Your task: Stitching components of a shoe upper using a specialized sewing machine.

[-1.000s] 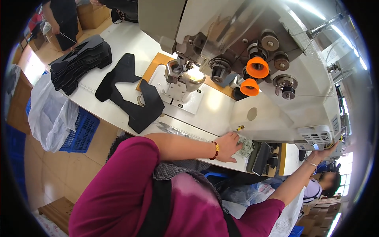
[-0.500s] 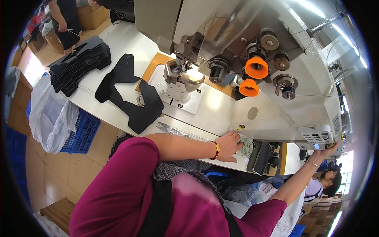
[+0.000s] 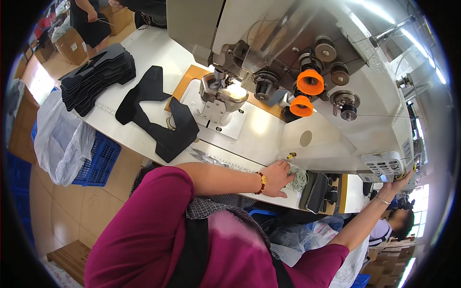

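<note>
My left hand (image 3: 276, 179) lies flat on the white sewing table (image 3: 144, 43), fingers spread, beside a loose coil of pale cord (image 3: 298, 180). Far to the right, my right hand (image 3: 399, 183) reaches up against the end of the sewing machine (image 3: 336, 144), just by its button panel (image 3: 382, 164). Its visible fingers are stretched out; some are hidden. A black cut piece (image 3: 163, 122) with angular arms rests flat left of the lit needle area (image 3: 230, 91), away from both hands. Silver scissors (image 3: 206, 157) lie near the table's front edge.
Stacked black pieces (image 3: 98, 77) sit at the table's left end. Below stands a blue crate (image 3: 103, 161) with a white plastic bag (image 3: 65, 139). Orange cones (image 3: 310, 82) hang under the machine head. A phone (image 3: 317, 193) lies right of the cord. Other people stand nearby.
Both of my hands keep their places. The view shifts slightly. At the upper left, a standing person has moved a little to the right; the person at the right has turned their head.
</note>
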Demonstrator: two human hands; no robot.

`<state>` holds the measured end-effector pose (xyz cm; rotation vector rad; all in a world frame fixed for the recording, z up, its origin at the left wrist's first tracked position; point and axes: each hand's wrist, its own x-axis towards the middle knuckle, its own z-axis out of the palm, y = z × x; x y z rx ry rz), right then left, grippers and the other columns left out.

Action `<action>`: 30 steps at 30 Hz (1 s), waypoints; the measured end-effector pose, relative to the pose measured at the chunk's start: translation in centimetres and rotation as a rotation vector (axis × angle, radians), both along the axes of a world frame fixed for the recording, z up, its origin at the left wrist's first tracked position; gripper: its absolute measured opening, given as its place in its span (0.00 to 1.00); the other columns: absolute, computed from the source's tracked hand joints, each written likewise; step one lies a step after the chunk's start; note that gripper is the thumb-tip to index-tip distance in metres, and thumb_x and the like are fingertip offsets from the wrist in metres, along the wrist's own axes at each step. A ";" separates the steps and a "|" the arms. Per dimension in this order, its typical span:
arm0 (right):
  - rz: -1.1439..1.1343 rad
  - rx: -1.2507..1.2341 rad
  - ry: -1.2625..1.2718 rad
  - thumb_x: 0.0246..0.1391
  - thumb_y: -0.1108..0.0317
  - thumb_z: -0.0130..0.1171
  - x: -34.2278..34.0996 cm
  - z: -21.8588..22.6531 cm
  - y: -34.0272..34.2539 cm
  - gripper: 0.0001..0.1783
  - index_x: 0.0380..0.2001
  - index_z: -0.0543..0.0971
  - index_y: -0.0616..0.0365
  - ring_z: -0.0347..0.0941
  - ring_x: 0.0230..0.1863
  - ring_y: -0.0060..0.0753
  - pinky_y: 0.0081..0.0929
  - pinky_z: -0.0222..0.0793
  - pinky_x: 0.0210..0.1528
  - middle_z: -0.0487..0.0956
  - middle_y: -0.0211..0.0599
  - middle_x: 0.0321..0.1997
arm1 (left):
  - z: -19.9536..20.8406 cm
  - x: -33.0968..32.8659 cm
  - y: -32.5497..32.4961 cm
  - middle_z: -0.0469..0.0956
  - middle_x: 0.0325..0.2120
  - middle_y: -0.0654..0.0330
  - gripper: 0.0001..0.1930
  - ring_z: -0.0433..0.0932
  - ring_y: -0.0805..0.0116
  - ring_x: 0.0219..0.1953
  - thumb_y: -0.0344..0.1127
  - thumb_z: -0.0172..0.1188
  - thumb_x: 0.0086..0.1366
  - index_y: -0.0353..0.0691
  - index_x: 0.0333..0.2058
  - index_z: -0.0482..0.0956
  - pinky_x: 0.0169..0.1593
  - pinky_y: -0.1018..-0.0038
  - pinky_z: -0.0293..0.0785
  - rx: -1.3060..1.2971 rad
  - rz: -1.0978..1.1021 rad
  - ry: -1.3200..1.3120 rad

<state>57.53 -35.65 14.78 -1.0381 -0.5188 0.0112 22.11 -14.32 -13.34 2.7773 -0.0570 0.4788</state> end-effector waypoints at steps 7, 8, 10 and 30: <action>-0.056 -0.005 -0.010 0.69 0.47 0.44 -2.2 0.2 0.7 0.29 0.60 0.73 0.59 0.75 0.58 0.41 0.40 0.74 0.58 0.77 0.40 0.60 | 0.3 -0.3 -0.1 0.75 0.48 0.44 0.39 0.70 0.49 0.55 0.64 0.61 0.59 0.33 0.54 0.75 0.58 0.61 0.64 0.000 -0.004 0.000; -0.064 0.009 -0.052 0.69 0.47 0.45 -2.5 0.0 0.7 0.29 0.60 0.73 0.58 0.75 0.58 0.41 0.40 0.74 0.58 0.77 0.40 0.60 | -0.1 -0.2 -0.3 0.75 0.48 0.44 0.39 0.70 0.49 0.55 0.64 0.61 0.59 0.33 0.54 0.75 0.58 0.61 0.64 0.001 -0.006 -0.002; -0.066 0.017 -0.061 0.69 0.49 0.45 -3.5 -0.8 1.1 0.28 0.60 0.73 0.59 0.75 0.58 0.40 0.38 0.73 0.59 0.77 0.40 0.59 | -0.8 -0.1 -0.5 0.74 0.46 0.49 0.38 0.70 0.53 0.52 0.62 0.61 0.60 0.32 0.55 0.74 0.56 0.62 0.65 0.077 -0.051 -0.106; -0.303 -1.038 -0.456 0.64 0.47 0.52 3.7 8.3 -0.9 0.27 0.33 0.81 0.65 0.69 0.25 0.24 0.29 0.65 0.29 0.78 0.29 0.27 | 5.7 -4.4 0.8 0.74 0.44 0.56 0.20 0.71 0.59 0.52 0.48 0.68 0.57 0.42 0.43 0.79 0.51 0.64 0.67 0.090 -0.199 -0.135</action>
